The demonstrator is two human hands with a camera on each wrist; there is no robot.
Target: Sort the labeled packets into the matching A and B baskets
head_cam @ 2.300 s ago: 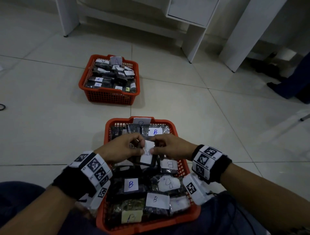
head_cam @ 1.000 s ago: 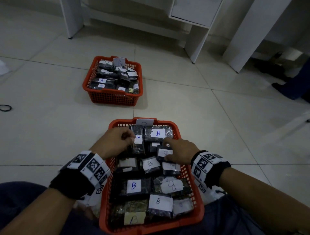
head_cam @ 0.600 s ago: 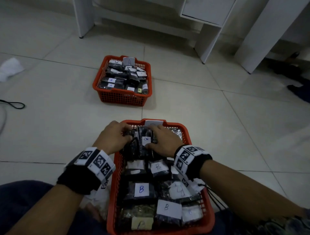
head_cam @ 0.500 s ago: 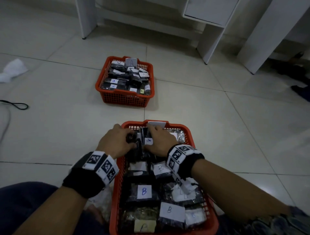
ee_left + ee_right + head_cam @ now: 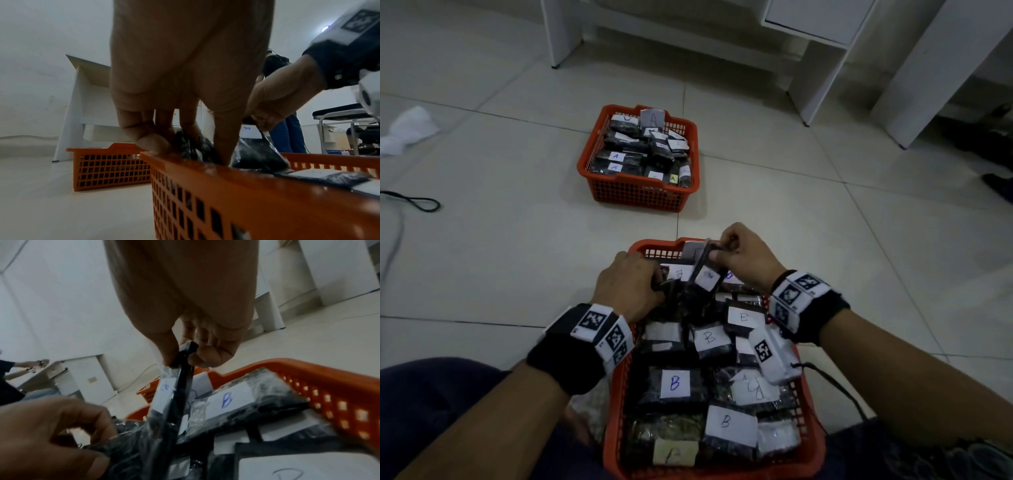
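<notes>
The near red basket [image 5: 619,404] sits between my knees, full of dark packets with white B labels [image 5: 674,382]. At its far end my right hand [image 5: 717,251] pinches the top edge of one dark packet [image 5: 703,277], which stands upright; its label is unreadable. The right wrist view shows thumb and finger closed on that edge [image 5: 180,360], with a B packet [image 5: 226,400] lying beside it. My left hand [image 5: 654,284] curls round a bunch of dark packets [image 5: 191,146] at the basket's far left corner. The far basket [image 5: 637,192] holds A-labelled packets.
A white cloth [image 5: 407,132] and a black cable [image 5: 417,202] lie on the tiled floor at the left. White furniture legs [image 5: 822,85] stand beyond the far basket. Someone's dark shoes [image 5: 996,181] are at the right edge.
My right hand moved from the middle packets to the basket's far end and now pinches one packet upright by its top. The left hand stayed gripping packets at the far left corner.
</notes>
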